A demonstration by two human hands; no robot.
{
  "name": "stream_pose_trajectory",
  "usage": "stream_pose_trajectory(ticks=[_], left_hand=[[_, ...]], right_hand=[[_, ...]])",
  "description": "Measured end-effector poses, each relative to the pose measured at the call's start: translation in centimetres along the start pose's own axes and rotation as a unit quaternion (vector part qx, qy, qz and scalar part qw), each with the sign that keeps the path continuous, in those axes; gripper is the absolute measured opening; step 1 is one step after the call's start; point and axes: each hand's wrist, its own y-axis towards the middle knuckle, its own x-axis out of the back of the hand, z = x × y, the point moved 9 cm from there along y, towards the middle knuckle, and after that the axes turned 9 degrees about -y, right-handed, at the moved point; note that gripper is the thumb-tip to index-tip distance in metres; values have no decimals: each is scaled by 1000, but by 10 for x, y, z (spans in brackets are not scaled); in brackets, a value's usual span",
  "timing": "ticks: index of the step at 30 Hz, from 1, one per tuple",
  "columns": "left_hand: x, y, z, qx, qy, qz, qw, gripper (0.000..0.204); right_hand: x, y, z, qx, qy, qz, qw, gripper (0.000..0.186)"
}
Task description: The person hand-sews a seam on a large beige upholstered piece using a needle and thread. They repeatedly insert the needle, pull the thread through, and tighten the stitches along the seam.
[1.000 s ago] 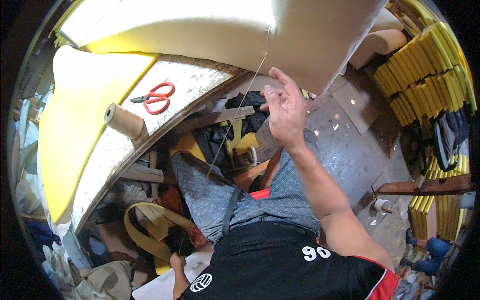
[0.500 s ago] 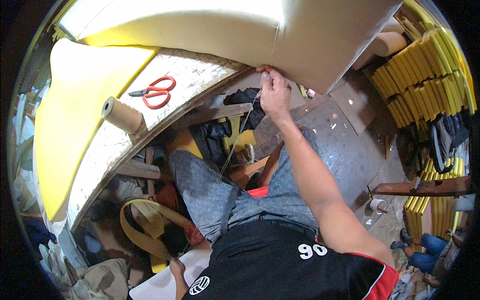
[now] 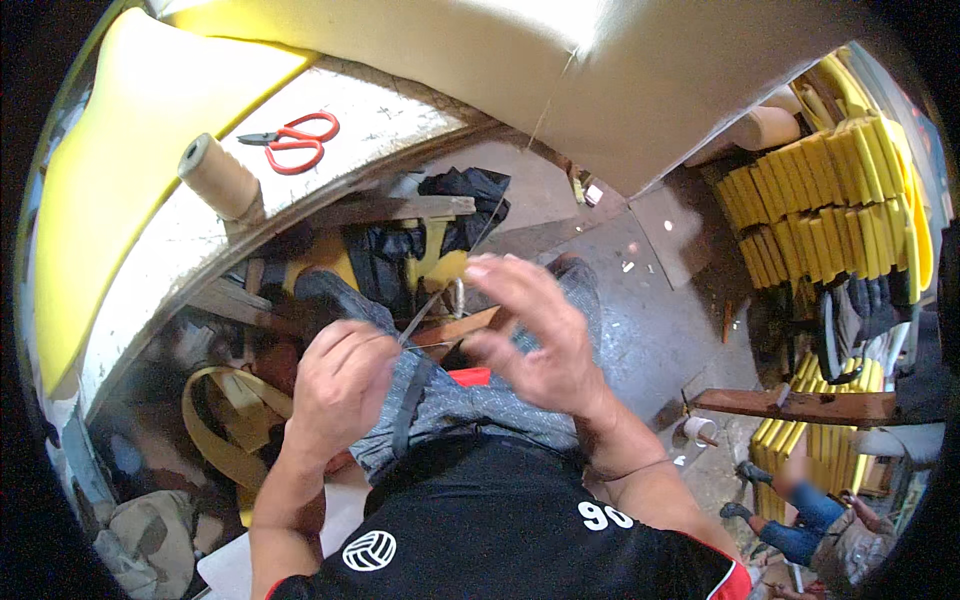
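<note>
My left hand (image 3: 345, 385) is closed in a pinch over my lap, with pale thread (image 3: 422, 318) running from its fingertips. Beside it, my right hand (image 3: 540, 335) is raised with its fingers spread, somewhat smeared by motion; the thread passes close to its fingertips. Above both hands is a large beige upholstered piece (image 3: 680, 90) with a stitched seam, from which a thread end (image 3: 540, 115) hangs. Red-handled scissors (image 3: 295, 145) lie on the worn white tabletop (image 3: 400, 105). A cone of tan thread (image 3: 218, 178) stands near them.
Yellow foam (image 3: 110, 160) covers the table's left side. Stacked yellow foam strips (image 3: 825, 200) stand at right, near a wooden bar (image 3: 795, 404). Under the table are black cloth (image 3: 465, 190) and wooden beams. Another person (image 3: 810, 525) sits at lower right.
My right hand has come down from the seam toward my lap and opened. My left hand has risen from the lower left to meet the thread. The view has shifted slightly.
</note>
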Motion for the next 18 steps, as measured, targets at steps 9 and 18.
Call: stream_pose_trajectory(ticks=[9, 18], left_hand=[[-44, 64, -23, -126, -164, -122, 971, 28], [-56, 100, 0, -162, -272, -238, 918, 27]], right_hand=[[16, -42, -43, -279, 302, -48, 910, 27], [53, -3, -45, -148, 114, -127, 974, 14]])
